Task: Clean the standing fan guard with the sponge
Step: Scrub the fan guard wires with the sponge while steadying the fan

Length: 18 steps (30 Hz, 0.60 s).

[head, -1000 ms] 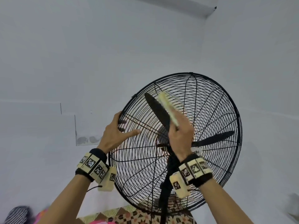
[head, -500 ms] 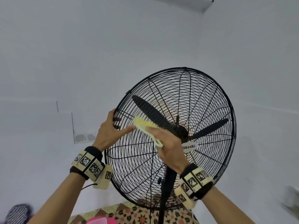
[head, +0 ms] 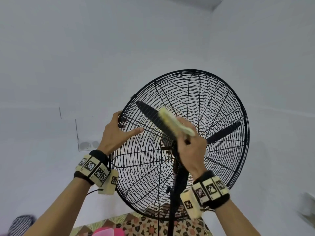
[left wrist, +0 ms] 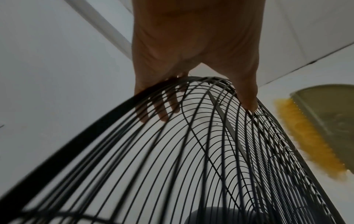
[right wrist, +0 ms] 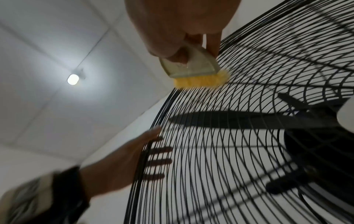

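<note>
The standing fan's black wire guard [head: 213, 99] tilts up in front of me, with dark blades [head: 150, 113] behind the wires. My left hand [head: 117, 132] grips the guard's left rim, thumb on the front wires and fingers behind them. In the left wrist view the left hand [left wrist: 191, 45] holds the guard [left wrist: 172, 151]. My right hand [head: 190, 147] holds a yellow sponge [head: 173, 122] against the front wires, just above and left of the hub. In the right wrist view the sponge [right wrist: 199, 75] touches the guard [right wrist: 220, 166] and the left hand [right wrist: 118, 163] shows below.
The fan's black pole [head: 172, 210] runs down to a patterned floor [head: 144, 225]. White walls stand behind the fan, with a socket plate [head: 88, 144] on the left wall. A ceiling lamp [right wrist: 72, 79] shines overhead. A pink thing [head: 109, 232] lies at the bottom edge.
The right hand swept the sponge down and left across the wires, then back up and right towards the hub. The left hand kept its hold on the rim.
</note>
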{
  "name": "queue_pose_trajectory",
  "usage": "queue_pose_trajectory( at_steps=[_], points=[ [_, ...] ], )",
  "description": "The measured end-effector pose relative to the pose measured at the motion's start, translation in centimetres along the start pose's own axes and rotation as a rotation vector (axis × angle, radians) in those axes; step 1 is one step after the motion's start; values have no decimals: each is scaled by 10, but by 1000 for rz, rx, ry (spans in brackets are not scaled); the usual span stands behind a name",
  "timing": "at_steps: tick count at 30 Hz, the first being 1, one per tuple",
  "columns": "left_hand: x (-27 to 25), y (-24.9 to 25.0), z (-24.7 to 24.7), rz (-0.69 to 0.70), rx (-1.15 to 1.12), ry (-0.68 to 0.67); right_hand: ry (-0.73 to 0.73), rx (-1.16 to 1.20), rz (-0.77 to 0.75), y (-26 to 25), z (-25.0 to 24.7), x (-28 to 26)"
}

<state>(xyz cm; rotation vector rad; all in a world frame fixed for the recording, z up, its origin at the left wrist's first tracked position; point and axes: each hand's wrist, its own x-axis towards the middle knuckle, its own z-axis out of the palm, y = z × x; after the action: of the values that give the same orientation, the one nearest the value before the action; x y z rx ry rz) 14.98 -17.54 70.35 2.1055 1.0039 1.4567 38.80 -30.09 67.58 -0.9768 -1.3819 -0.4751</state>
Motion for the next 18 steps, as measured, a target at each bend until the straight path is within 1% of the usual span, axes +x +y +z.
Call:
queue_pose_trajectory(
  at_steps=[1, 2, 3, 4, 5, 7, 8, 9, 10, 12, 13, 14, 15, 16, 18],
  points=[
    [2, 5, 3, 31, -8, 26, 95, -22, 73, 3, -6, 7],
    [4, 11, 6, 57, -8, 47, 132, -23, 121, 5, -10, 10],
    [7, 15, 9, 75, 2, 62, 110, 0, 131, 6, -12, 9],
    [8, 18, 11, 83, 20, 72, 41, 32, 108, 4, -11, 5],
    [10, 20, 12, 82, 37, 78, -65, 52, 57, 2, -8, -4],
    [10, 23, 11, 69, 52, 87, -271, 30, -101, -1, -5, -26],
    [10, 22, 10, 62, 54, 89, -325, 12, -161, 0, -5, -34],
    [9, 22, 10, 59, 56, 89, -332, 29, -160, 1, -8, -35],
    [8, 21, 9, 56, 60, 89, -286, 66, -101, 3, -11, -32],
    [6, 19, 9, 51, 64, 90, -84, 123, 19, 13, -17, -19],
    [5, 18, 8, 53, 64, 90, -6, 118, 56, 17, -17, -14],
    [5, 17, 8, 54, 66, 93, 20, 88, 56, 21, -16, -12],
    [5, 17, 8, 53, 65, 97, 2, 45, 19, 22, -13, -13],
    [6, 17, 8, 50, 64, 99, -48, 5, -36, 23, -9, -18],
    [7, 16, 8, 39, 63, 101, -199, -7, -124, 22, -5, -32]
  ],
)
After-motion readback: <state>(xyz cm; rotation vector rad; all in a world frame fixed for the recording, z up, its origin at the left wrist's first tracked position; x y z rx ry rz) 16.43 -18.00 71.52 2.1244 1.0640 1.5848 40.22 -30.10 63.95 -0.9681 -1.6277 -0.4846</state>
